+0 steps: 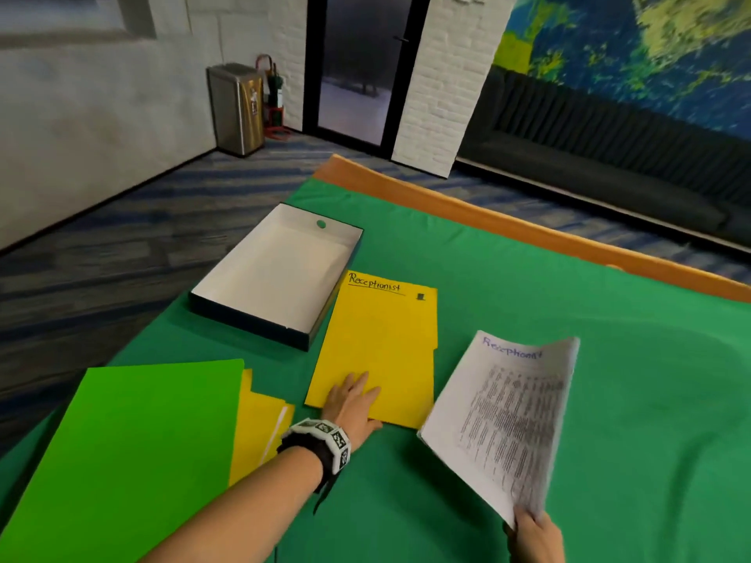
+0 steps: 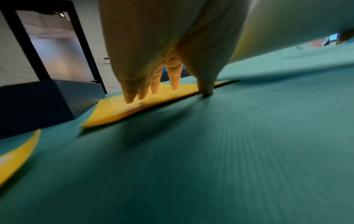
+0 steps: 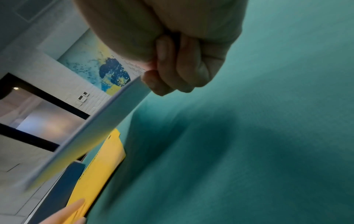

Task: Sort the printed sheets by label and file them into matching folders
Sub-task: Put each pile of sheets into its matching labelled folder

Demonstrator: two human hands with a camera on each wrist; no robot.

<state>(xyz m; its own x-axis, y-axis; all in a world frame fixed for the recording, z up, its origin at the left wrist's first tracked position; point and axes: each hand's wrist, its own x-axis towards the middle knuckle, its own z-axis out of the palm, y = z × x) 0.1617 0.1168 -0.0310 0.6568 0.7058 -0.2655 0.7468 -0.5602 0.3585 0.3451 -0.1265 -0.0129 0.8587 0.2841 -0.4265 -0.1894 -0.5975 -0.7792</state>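
A yellow folder (image 1: pixel 382 343) marked "Receptionist" lies closed on the green cloth at the middle. My left hand (image 1: pixel 352 398) rests flat on its near edge, fingers straight, thumb at the folder's rim; the left wrist view shows those fingers (image 2: pixel 155 89) on the yellow folder (image 2: pixel 118 112). My right hand (image 1: pixel 534 536) pinches the near corner of a stack of printed sheets (image 1: pixel 508 416) labelled "Receptionist", held up off the cloth to the right of the folder. In the right wrist view the curled fingers (image 3: pixel 172 71) grip the sheets (image 3: pixel 107 122) above the yellow folder (image 3: pixel 99 171).
An open dark box (image 1: pixel 276 274) with a white inside stands behind and left of the folder. A bright green folder (image 1: pixel 122 453) lies at the near left over another yellow folder (image 1: pixel 256 424). The wooden table edge (image 1: pixel 487 213) runs along the far side.
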